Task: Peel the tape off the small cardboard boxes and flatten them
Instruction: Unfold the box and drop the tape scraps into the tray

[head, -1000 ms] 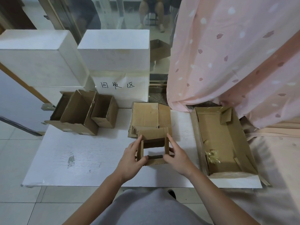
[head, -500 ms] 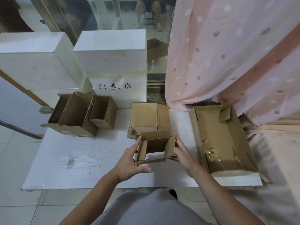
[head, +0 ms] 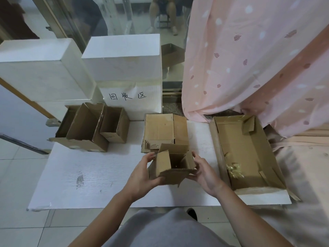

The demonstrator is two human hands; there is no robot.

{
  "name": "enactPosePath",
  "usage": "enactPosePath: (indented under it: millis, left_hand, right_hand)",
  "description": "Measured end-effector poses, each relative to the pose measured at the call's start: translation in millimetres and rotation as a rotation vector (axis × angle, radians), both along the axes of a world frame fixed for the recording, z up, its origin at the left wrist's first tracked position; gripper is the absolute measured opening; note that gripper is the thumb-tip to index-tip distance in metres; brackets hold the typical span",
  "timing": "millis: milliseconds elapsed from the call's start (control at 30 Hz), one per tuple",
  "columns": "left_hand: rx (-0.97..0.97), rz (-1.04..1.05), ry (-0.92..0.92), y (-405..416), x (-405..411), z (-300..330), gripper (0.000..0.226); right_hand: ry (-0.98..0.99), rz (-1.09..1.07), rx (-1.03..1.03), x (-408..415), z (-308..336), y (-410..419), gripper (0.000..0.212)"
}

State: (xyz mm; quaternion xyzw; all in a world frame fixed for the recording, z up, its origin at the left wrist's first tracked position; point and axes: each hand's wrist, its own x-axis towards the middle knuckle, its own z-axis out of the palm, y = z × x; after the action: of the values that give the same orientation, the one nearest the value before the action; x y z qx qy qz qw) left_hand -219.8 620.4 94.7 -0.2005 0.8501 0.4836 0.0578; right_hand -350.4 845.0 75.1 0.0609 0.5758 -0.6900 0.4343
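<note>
Since the earlier frames, small box (head: 173,164) has been lifted off the white surface (head: 92,177) and tipped, open end now facing up toward camera. Head view: left hand (head: 142,177) grips the box's left wall and underside, fingers curled round it; right hand (head: 204,172) holds the right wall, thumb on the flap. Box sits just in front of flattened cardboard (head: 164,131). Unflattened boxes (head: 92,128) stand far left; open tray box (head: 247,154) right.

The person's left hand (head: 142,173) and right hand (head: 204,173) are bare, with no rings or watch, and both forearms are uncovered to the frame's edge. Below the forearms, a plain grey garment (head: 160,230) covers the lap.
</note>
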Motion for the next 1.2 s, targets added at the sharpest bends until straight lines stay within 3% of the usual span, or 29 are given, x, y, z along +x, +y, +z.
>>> enactPosePath:
  millis: [200, 367, 567, 667, 833, 1000, 1100, 1200]
  left_hand:
    - [0.117, 0.222, 0.06, 3.9, -8.7, 5.9, 0.072]
    - [0.189, 0.319, 0.064, 13.6, -20.4, 17.1, 0.058]
    - [0.329, 0.349, 0.102, 22.4, -28.6, 32.5, 0.021]
    - [0.438, 0.358, 0.088, 24.0, -30.0, 39.3, 0.023]
    - [0.441, 0.384, 0.072, 21.1, -28.0, 37.1, 0.032]
    - [0.363, 0.471, 0.107, 17.3, -25.5, 35.1, 0.019]
    - [0.288, 0.47, 0.137, 17.2, -23.5, 31.7, 0.041]
    - [0.234, 0.447, 0.163, 15.5, -20.6, 27.3, 0.047]
  right_hand:
    - [0.05, 0.094, -0.045, 1.9, -3.2, -1.5, 0.071]
    - [0.311, 0.186, 0.084, 7.2, -4.3, -11.4, 0.06]
    - [0.381, 0.243, 0.251, 5.5, -3.2, -14.3, 0.088]
    - [0.407, 0.236, 0.254, 5.2, -1.3, -13.0, 0.088]
    - [0.456, 0.213, 0.294, 6.6, -3.6, -8.5, 0.095]
    - [0.434, 0.209, 0.311, 5.9, -3.4, -3.0, 0.103]
    - [0.433, 0.212, 0.298, 6.2, -1.9, -3.2, 0.104]
    - [0.428, 0.235, 0.284, 4.7, -1.6, -4.3, 0.102]
